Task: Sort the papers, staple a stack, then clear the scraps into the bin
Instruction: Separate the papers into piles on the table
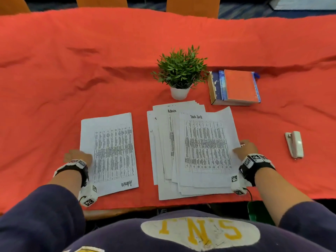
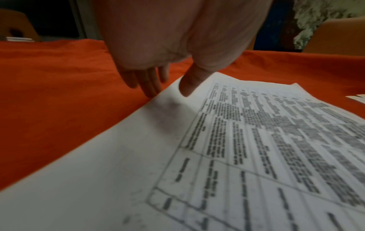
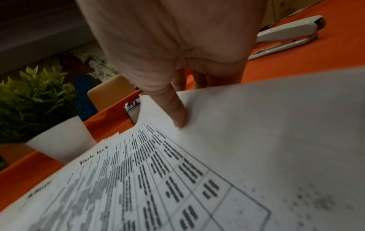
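Note:
A single printed sheet headed "Admin" [image 1: 109,153] lies on the red cloth at the left, its heading toward me. My left hand [image 1: 82,155] is at its left edge; the thumb [image 2: 187,87] rests on the sheet [image 2: 217,156] and the straight fingers [image 2: 146,81] touch the cloth beside it. In the middle is a loose pile of papers [image 1: 163,151] topped by a "Task List" sheet [image 1: 205,148]. My right hand [image 1: 241,146] pinches that sheet's [image 3: 197,179] raised right edge, thumb [image 3: 177,115] on top, fingers hidden behind. A white stapler [image 1: 295,144] lies to the right, untouched.
A potted green plant [image 1: 180,70] stands just behind the pile. A stack of books [image 1: 234,87] lies to its right. The red cloth [image 1: 72,70] is wrinkled. Orange chairs [image 1: 192,6] line the far side. Something green [image 1: 254,211] sits below the table's front edge.

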Motion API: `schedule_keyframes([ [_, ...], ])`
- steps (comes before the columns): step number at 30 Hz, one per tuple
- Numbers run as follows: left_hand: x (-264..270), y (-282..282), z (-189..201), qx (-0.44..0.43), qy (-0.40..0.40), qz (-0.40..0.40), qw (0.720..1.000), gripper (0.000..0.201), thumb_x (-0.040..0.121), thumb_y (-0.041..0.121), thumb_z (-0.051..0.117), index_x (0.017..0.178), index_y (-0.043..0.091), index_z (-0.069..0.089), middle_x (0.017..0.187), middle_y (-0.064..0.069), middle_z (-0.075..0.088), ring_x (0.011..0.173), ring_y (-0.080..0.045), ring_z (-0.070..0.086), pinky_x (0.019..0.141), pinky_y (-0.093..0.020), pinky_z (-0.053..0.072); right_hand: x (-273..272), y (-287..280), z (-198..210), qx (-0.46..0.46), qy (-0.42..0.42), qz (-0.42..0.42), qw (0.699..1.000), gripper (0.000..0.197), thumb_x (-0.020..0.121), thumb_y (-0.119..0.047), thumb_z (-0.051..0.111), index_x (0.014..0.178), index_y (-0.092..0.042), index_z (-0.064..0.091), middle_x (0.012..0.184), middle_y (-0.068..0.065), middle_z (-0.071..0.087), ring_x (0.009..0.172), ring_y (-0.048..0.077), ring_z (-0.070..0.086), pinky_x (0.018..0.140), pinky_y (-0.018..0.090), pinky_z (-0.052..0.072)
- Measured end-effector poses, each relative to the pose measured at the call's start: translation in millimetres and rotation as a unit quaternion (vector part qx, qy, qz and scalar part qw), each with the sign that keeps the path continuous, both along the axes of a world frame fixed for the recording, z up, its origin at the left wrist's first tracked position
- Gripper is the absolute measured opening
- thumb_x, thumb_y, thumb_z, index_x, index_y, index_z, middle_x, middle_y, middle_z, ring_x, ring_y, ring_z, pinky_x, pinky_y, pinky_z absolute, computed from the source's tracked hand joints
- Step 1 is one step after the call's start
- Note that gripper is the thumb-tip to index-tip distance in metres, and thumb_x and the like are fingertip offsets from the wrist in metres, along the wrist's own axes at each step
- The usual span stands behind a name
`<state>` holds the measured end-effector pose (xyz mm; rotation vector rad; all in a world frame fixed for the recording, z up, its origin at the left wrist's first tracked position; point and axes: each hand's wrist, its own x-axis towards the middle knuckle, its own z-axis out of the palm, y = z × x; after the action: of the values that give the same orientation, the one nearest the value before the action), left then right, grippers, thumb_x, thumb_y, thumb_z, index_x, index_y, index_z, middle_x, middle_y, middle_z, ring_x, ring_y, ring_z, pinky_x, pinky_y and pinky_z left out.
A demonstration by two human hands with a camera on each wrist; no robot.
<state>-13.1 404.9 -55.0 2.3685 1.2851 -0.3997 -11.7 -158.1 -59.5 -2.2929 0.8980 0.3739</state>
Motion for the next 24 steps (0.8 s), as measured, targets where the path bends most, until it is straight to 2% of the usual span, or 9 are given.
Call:
schedule_keyframes([
  [2, 8.1, -18.2, 9.2, 0.038, 0.000, -0.006, 0.999, 0.058, 0.085, 0.007, 0.059, 0.136, -0.002, 0.033, 0.143, -0.023, 0.032, 0.132, -0.038, 0.034, 0.110, -0.047, 0.033, -2.3, -7.3, 4.5, 0.027, -0.017, -0.003, 0.999, 0.024, 0.086, 0.003, 0.054, 0.107, -0.003, 0.062, 0.095, 0.018, 0.062, 0.082, 0.029, 0.058, 0.071, 0.034, 0.045],
  [5, 24.6, -75.0, 26.5, 0.039, -0.034, -0.096, 0.994, 0.055, 0.086, 0.009, 0.059, 0.138, 0.005, 0.041, 0.141, -0.020, 0.038, 0.126, -0.039, 0.044, 0.104, -0.048, 0.042, -5.7, -23.9, 9.5, 0.050, -0.037, -0.006, 0.998, 0.014, 0.088, 0.002, 0.053, 0.098, -0.008, 0.058, 0.098, 0.016, 0.062, 0.082, 0.027, 0.056, 0.071, 0.034, 0.044],
  [9, 27.1, -182.5, 30.7, -0.070, -0.132, -0.293, 0.944, 0.029, 0.086, 0.018, 0.058, 0.113, 0.011, 0.066, 0.126, -0.014, 0.057, 0.117, -0.033, 0.055, 0.102, -0.040, 0.044, -13.1, -54.5, 15.7, 0.111, -0.085, -0.042, 0.989, 0.029, 0.088, 0.000, 0.059, 0.116, -0.009, 0.059, 0.105, 0.010, 0.062, 0.090, 0.025, 0.058, 0.078, 0.034, 0.046],
  [12, 14.7, -262.1, 24.4, -0.141, -0.135, -0.373, 0.907, 0.020, 0.093, 0.019, 0.053, 0.101, 0.010, 0.068, 0.120, -0.012, 0.058, 0.116, -0.028, 0.054, 0.102, -0.037, 0.043, -18.9, -77.9, 21.9, 0.157, -0.115, -0.080, 0.978, 0.039, 0.087, 0.003, 0.058, 0.124, -0.010, 0.059, 0.106, 0.009, 0.062, 0.091, 0.024, 0.057, 0.076, 0.032, 0.044],
  [15, 2.6, -314.6, 11.4, -0.165, -0.099, -0.374, 0.907, 0.029, 0.095, 0.024, 0.052, 0.117, 0.006, 0.058, 0.132, -0.015, 0.048, 0.124, -0.029, 0.048, 0.103, -0.033, 0.039, -22.9, -101.5, 26.4, 0.222, -0.128, -0.119, 0.959, 0.038, 0.088, 0.004, 0.055, 0.121, -0.013, 0.059, 0.107, 0.008, 0.061, 0.094, 0.025, 0.056, 0.085, 0.034, 0.044],
  [17, 0.6, -329.8, 2.7, -0.158, -0.082, -0.335, 0.925, 0.047, 0.093, 0.029, 0.058, 0.130, 0.003, 0.046, 0.135, -0.016, 0.041, 0.124, -0.030, 0.046, 0.102, -0.034, 0.039, -26.6, -114.2, 26.5, 0.244, -0.129, -0.128, 0.953, 0.034, 0.083, -0.010, 0.065, 0.117, -0.012, 0.062, 0.106, 0.002, 0.065, 0.094, 0.024, 0.060, 0.094, 0.035, 0.045],
  [21, 4.0, -339.6, -8.3, -0.119, -0.051, -0.263, 0.956, 0.076, 0.082, 0.037, 0.072, 0.138, 0.001, 0.035, 0.139, -0.018, 0.036, 0.127, -0.032, 0.044, 0.103, -0.040, 0.043, -30.0, -145.9, 6.9, 0.320, -0.146, -0.149, 0.924, 0.081, 0.040, -0.053, 0.089, 0.109, -0.018, 0.066, 0.108, 0.006, 0.072, 0.098, 0.030, 0.068, 0.093, 0.049, 0.051],
  [22, 5.8, -339.7, -9.9, -0.119, -0.050, -0.258, 0.957, 0.078, 0.079, 0.037, 0.074, 0.137, 0.001, 0.036, 0.137, -0.018, 0.039, 0.126, -0.032, 0.045, 0.103, -0.040, 0.044, -29.7, -146.3, 9.4, 0.336, -0.146, -0.152, 0.918, 0.075, 0.045, -0.048, 0.089, 0.109, -0.018, 0.066, 0.111, 0.007, 0.072, 0.100, 0.031, 0.068, 0.094, 0.050, 0.050],
  [24, 10.2, -338.0, -12.8, -0.142, -0.042, -0.243, 0.959, 0.076, 0.076, 0.034, 0.078, 0.133, 0.001, 0.039, 0.132, -0.017, 0.047, 0.121, -0.032, 0.050, 0.099, -0.040, 0.047, -28.9, -139.4, 19.6, 0.355, -0.150, -0.145, 0.912, 0.047, 0.073, -0.031, 0.077, 0.116, -0.017, 0.064, 0.115, 0.008, 0.070, 0.103, 0.031, 0.067, 0.096, 0.051, 0.049],
])
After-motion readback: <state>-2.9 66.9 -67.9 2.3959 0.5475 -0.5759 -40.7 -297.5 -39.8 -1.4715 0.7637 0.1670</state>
